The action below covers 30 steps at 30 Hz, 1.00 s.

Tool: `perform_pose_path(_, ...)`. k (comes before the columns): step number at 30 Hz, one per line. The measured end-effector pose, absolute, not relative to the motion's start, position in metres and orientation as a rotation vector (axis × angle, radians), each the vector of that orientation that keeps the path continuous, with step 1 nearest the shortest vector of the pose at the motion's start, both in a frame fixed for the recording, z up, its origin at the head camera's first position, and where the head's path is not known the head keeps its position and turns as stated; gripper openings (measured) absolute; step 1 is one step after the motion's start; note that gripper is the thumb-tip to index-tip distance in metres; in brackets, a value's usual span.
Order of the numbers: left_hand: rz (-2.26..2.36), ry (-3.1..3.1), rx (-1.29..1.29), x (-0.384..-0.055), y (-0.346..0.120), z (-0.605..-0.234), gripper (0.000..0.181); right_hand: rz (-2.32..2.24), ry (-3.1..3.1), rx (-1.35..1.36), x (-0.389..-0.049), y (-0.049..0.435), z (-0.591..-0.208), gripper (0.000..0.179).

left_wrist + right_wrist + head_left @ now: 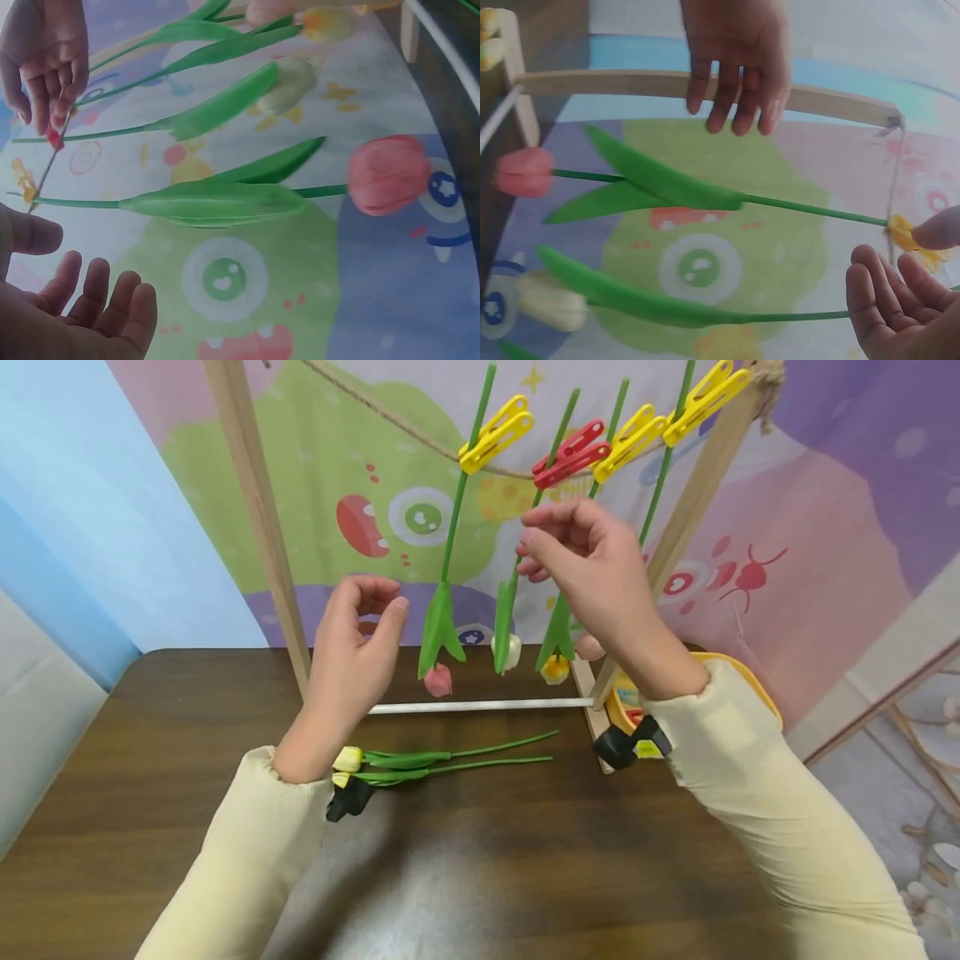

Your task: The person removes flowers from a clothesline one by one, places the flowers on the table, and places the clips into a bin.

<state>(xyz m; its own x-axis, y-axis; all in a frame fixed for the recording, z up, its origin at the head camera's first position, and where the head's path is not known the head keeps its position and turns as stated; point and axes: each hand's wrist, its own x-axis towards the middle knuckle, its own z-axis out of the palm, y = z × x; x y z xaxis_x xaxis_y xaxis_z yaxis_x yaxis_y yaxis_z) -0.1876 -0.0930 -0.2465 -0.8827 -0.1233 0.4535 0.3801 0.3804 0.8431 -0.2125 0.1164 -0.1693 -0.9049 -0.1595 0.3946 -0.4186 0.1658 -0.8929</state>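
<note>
Artificial tulips hang upside down from a rope [405, 422]. A yellow clothespin [497, 435] holds the pink tulip [438, 680], and a red clothespin [572, 456] the white tulip [510, 652]. Farther right, yellow clothespins hold a yellow tulip [555, 670] and another stem, whose pale bloom [589, 647] is partly hidden by my right arm. My left hand [352, 647] is left of the pink tulip, fingers loosely bent around nothing. My right hand [588, 564] hovers by the white tulip's stem, below the red clothespin; in the right wrist view its relaxed fingers [874, 292] hold nothing.
Wooden posts [258, 502] carry the rope, and a white rod [487, 705] runs low between them. Two yellow tulips [348, 759] lie on the brown table [480, 868]. Behind the right post stands a yellow basket [757, 685]. A cartoon-printed backdrop [315, 468] hangs behind.
</note>
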Motion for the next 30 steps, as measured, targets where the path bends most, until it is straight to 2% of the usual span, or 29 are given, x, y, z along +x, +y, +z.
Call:
perform_pose_path(12, -1.664, -2.111, -0.244, -0.218, -0.081, -0.220, 0.023, 1.852, -2.041, 0.539, -0.233, 0.097, -0.136, 0.028)
perform_pose_path(30, -1.695, -2.175, -0.334, -0.241, -0.062, -0.195, 0.023, 1.507, -2.467, 0.462, -0.228, 0.090, -0.102, 0.052)
